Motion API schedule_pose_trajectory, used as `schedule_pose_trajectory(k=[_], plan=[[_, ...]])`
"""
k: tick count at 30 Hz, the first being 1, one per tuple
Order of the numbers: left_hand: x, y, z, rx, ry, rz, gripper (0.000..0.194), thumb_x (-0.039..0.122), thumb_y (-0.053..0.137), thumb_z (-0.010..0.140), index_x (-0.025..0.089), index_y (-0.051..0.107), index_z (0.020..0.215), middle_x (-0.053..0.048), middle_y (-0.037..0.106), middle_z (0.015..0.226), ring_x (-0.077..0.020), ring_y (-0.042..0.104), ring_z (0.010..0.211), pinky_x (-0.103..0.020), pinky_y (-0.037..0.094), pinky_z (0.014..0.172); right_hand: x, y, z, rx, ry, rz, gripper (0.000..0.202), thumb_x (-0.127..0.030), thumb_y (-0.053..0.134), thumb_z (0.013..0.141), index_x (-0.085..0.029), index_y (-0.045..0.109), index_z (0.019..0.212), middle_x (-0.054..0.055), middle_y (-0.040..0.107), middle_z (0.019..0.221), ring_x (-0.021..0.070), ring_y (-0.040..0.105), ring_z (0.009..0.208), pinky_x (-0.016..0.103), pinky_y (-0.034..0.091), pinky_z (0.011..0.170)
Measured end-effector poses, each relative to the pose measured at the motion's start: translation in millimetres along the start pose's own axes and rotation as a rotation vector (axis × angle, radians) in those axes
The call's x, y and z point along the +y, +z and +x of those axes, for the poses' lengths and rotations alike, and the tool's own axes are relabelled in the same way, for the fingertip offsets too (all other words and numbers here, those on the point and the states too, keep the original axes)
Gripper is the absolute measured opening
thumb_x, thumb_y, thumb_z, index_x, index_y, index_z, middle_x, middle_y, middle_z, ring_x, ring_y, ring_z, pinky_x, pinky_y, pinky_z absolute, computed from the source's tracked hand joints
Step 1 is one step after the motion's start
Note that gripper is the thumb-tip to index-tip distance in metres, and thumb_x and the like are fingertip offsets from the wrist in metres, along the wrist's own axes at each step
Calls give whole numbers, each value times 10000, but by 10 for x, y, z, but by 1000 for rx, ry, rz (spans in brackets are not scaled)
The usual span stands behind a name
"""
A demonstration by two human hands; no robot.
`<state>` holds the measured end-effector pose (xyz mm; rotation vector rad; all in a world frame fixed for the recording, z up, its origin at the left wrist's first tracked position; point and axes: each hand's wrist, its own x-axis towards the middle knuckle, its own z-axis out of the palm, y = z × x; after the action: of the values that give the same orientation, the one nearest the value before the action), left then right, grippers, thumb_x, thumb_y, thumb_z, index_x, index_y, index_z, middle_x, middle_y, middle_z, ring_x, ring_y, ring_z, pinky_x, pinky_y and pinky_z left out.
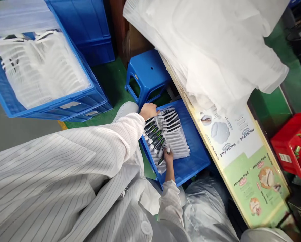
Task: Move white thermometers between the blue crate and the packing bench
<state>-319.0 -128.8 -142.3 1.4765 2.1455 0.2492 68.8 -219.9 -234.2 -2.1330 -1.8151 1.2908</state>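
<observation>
A blue crate lies tilted near my knees, with rows of black-and-grey handled items and white sleeves inside. My left hand is at the crate's upper left corner, beside the top ends of the items; its fingertips are hard to make out. Lower down, my right hand reaches in from the near side, its fingers closed around a small white-and-dark piece beside the lowest items. What that piece belongs to is unclear.
A large blue crate of white-wrapped items stands at left. Behind is a blue stool. A bench with mouse pad packaging and a pile of white sheets runs along the right, with a red bin beyond.
</observation>
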Motion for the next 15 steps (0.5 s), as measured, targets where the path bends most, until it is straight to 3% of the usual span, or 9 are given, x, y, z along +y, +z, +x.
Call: schedule_pose_trajectory(k=[8, 12, 15], plan=[[-14, -2, 26, -37, -25, -11, 674, 636, 507, 1051, 95, 801, 1326, -266, 787, 1256, -439, 750, 1175, -503, 560, 1001, -279, 154, 159, 129, 140, -238, 476, -529, 653, 983, -111, 791, 1164, 307, 795, 1172, 420, 747, 1224, 445, 569, 980], [-8, -2, 17, -31, -30, -11, 672, 627, 491, 1058, 92, 801, 1322, -264, 789, 1252, -444, 749, 1170, -506, 562, 988, -273, 106, 179, 109, 137, -237, 439, -529, 677, 982, -132, 786, 1135, 281, 807, 1154, 393, 766, 1193, 410, 575, 955], [5, -17, 1, -31, -32, -4, 658, 624, 504, 1053, 98, 806, 1309, -256, 794, 1245, -427, 757, 1155, -484, 563, 970, -189, 59, 132, 121, 168, -207, 497, -583, 595, 1018, -134, 767, 1142, 270, 810, 1102, 389, 783, 1130, 412, 590, 906]])
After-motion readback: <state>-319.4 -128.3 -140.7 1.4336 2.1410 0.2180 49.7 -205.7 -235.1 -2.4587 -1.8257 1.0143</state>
